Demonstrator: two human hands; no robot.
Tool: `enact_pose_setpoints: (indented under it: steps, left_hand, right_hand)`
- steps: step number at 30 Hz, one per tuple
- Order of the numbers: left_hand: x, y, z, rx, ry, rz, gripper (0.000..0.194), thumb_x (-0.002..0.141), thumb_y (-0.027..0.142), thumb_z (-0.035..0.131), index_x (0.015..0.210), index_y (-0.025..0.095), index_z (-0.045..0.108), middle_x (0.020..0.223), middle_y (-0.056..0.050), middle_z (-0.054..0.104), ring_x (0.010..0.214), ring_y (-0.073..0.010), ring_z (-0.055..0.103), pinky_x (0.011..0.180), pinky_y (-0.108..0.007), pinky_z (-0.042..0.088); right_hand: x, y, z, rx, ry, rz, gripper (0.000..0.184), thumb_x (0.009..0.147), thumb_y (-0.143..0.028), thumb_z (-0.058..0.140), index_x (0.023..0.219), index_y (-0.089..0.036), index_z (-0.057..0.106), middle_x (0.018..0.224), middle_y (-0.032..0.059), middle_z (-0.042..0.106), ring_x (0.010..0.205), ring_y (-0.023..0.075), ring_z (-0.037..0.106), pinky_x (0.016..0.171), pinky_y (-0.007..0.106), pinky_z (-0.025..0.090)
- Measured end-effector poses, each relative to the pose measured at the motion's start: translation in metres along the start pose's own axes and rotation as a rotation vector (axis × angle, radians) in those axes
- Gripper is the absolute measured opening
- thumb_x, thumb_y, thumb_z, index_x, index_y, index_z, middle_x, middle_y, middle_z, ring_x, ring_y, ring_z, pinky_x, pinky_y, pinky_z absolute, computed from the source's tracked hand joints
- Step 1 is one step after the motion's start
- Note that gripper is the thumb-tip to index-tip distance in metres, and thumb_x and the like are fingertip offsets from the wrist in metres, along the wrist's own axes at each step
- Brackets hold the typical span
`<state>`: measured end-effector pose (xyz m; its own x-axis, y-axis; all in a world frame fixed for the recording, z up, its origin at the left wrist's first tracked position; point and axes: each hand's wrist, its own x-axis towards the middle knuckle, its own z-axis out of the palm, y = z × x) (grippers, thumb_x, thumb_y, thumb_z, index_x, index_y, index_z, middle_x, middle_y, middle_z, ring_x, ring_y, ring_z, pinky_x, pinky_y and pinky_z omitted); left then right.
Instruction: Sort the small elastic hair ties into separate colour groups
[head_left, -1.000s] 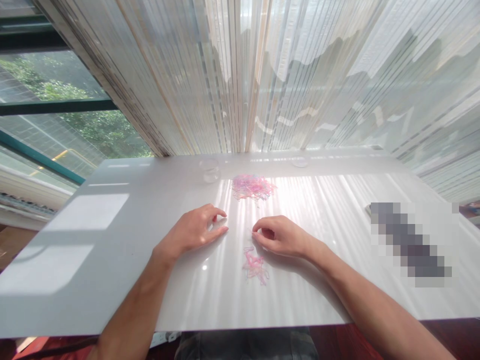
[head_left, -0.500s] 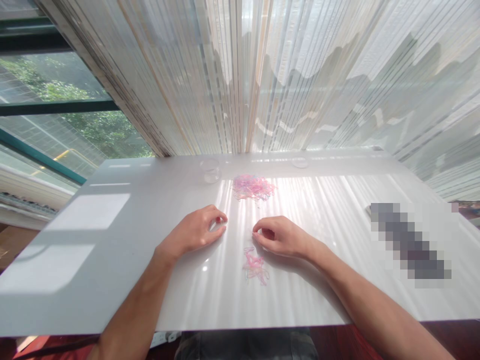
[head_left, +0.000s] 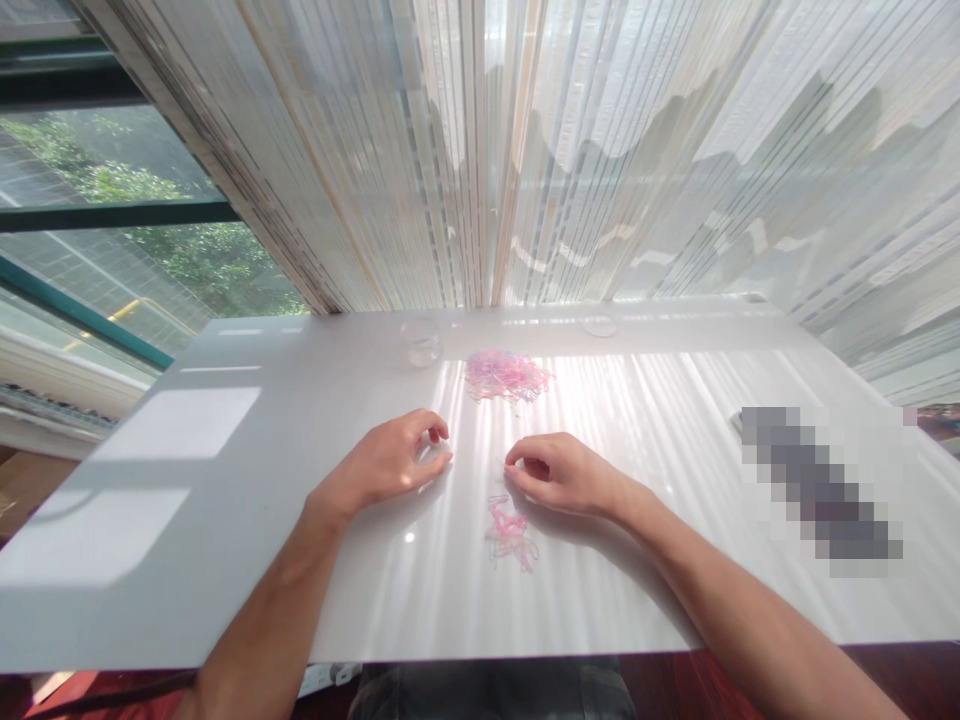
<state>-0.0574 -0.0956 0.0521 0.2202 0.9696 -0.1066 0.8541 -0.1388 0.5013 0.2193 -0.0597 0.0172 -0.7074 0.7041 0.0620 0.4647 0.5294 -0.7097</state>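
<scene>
My left hand (head_left: pixel 405 455) is over the white table, its thumb and fingertips apart, and I see nothing between them. Opposite it, my right hand (head_left: pixel 551 472) has its thumb and index finger pinched together; whatever they hold, if anything, is too small to make out. Just below the right fingertips lies a small cluster of thin pink and pale loops (head_left: pixel 510 535), like little rubber bands. Beyond both hands sits a larger heap of similar pink, multicoloured bands (head_left: pixel 507 376).
A clear round container (head_left: pixel 421 343) stands behind the left hand, and a clear disc like a lid (head_left: pixel 600 327) lies at the back. A blurred-out dark object (head_left: pixel 817 485) rests on the right of the white table (head_left: pixel 247 540). Striped curtains (head_left: pixel 480 150) hang along the far edge.
My left fingers have parted slightly more, and the left hand has shifted a little to the left. My right hand has stayed in place, still pinched.
</scene>
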Motion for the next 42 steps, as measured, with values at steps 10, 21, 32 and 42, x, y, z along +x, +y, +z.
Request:
enact_pose_setpoints:
  steps: [10,21,32,42]
  left_hand:
    - [0.002,0.0,0.008,0.007,-0.007,0.043,0.024,0.09,0.04,0.056,0.101,0.021,0.067,0.098,-0.006,0.07,0.081,-0.0229,0.063,0.076,-0.036,0.048]
    - [0.001,0.001,0.006,-0.001,0.018,0.054,0.027,0.089,0.042,0.061,0.106,0.023,0.07,0.098,-0.005,0.07,0.077,-0.0201,0.061,0.073,-0.034,0.047]
    - [0.007,0.011,0.024,0.057,0.108,0.012,0.02,0.092,0.034,0.054,0.084,0.023,0.07,0.086,-0.003,0.071,0.07,-0.0185,0.061,0.066,-0.032,0.041]
    - [0.005,0.0,0.0,-0.04,0.131,-0.184,0.03,0.083,0.047,0.059,0.081,0.022,0.075,0.075,-0.001,0.07,0.066,-0.018,0.061,0.062,-0.028,0.043]
  right_hand:
    - [0.0,-0.001,0.0,-0.001,0.002,0.001,0.011,0.089,-0.017,0.061,0.088,-0.018,0.072,0.062,-0.0061,0.051,0.057,0.0094,0.044,0.059,0.024,0.034]
    - [0.0,-0.001,0.0,-0.003,0.002,0.004,0.012,0.089,-0.017,0.061,0.088,-0.018,0.073,0.062,-0.0055,0.052,0.057,0.0092,0.044,0.06,0.025,0.035]
    - [0.0,-0.001,0.0,0.008,0.011,-0.003,0.011,0.089,-0.016,0.061,0.088,-0.018,0.072,0.061,-0.0062,0.051,0.057,0.0091,0.043,0.06,0.025,0.035]
    - [0.001,-0.001,0.0,0.011,-0.011,0.014,0.012,0.089,-0.015,0.061,0.087,-0.018,0.072,0.062,-0.006,0.051,0.057,0.0092,0.046,0.06,0.024,0.036]
